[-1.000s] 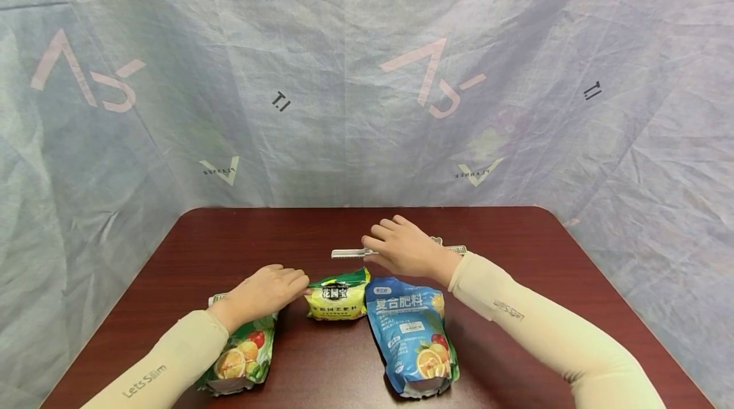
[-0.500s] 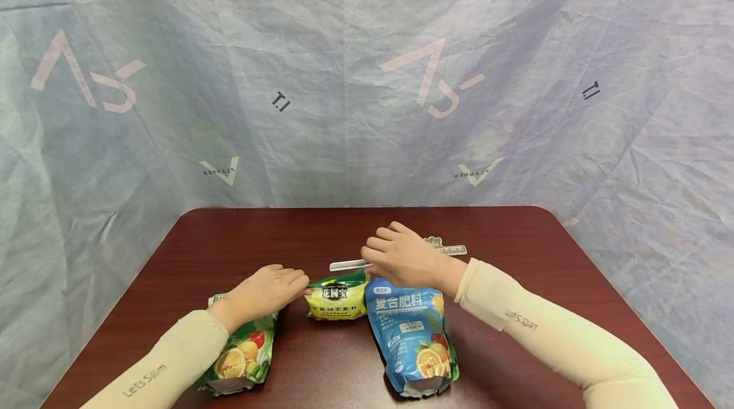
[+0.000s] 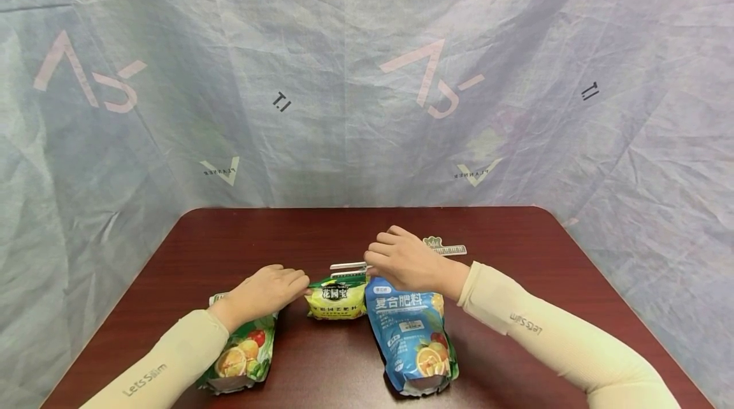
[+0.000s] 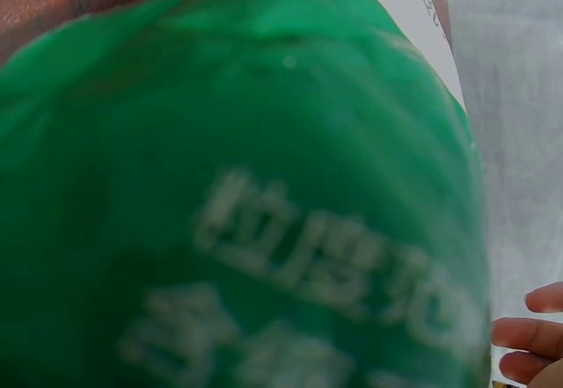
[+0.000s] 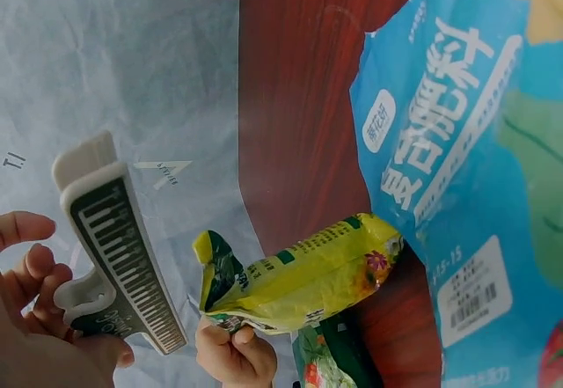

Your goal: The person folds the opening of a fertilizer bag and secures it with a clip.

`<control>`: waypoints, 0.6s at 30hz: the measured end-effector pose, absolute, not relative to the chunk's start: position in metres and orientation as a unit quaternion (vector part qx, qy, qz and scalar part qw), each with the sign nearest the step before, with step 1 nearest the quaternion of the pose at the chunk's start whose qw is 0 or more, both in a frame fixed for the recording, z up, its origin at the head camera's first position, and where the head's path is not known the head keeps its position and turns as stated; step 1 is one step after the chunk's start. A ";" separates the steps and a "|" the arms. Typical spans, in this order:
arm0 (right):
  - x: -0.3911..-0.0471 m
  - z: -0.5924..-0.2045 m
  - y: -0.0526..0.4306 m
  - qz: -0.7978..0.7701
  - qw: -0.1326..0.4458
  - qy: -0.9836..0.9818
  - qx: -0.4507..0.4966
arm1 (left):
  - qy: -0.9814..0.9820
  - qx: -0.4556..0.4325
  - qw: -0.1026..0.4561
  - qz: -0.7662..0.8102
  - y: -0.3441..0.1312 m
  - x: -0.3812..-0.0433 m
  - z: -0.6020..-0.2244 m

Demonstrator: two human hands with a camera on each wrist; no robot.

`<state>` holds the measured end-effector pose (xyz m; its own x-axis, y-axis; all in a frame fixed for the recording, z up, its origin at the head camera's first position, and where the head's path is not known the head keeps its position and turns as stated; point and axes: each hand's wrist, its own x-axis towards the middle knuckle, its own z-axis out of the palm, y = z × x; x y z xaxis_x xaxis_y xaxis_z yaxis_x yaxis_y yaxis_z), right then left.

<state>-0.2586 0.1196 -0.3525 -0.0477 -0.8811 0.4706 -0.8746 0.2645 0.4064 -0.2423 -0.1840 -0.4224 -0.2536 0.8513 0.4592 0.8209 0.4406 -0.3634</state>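
My left hand [image 3: 265,292] pinches the top corner of a small yellow fertilizer bag [image 3: 335,304] with a green top; its fingertips [image 5: 237,353] show at that corner in the right wrist view. My right hand [image 3: 404,262] holds a white bag clip [image 5: 123,256] with a piano-key print, its two bars spread apart. In the head view the clip's bars point left, just behind the yellow bag's top edge. A blue fertilizer bag [image 3: 410,332] lies in front of my right hand. Beneath my left wrist is a green bag [image 3: 243,358] with a fruit picture, filling most of the left wrist view.
Another piano-key clip [image 3: 450,250] lies on the dark red table [image 3: 275,230], behind my right wrist. A white strip [image 4: 422,18] runs along the green bag's top. A grey cloth [image 3: 344,109] hangs around the table's back and sides.
My right hand has come nearer with the clip, toward the yellow bag's top, and the clip's bars have spread open. My left hand and the bags have stayed in place.
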 end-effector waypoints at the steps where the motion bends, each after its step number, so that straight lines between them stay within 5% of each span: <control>1: -0.258 -0.352 0.119 -0.003 0.328 -0.722 0.609 | -0.790 -0.529 0.309 0.025 -0.184 -0.242 -0.423; 18: -0.253 -0.364 0.113 -0.014 0.307 -0.715 0.628 | -0.786 -0.530 0.317 0.036 -0.184 -0.243 -0.423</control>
<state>-0.2534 0.1128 -0.3641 -0.0221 -0.9066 0.4215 -0.8899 0.2100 0.4050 -0.2433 -0.1840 -0.4226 -0.2367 0.8552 0.4610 0.8101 0.4357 -0.3923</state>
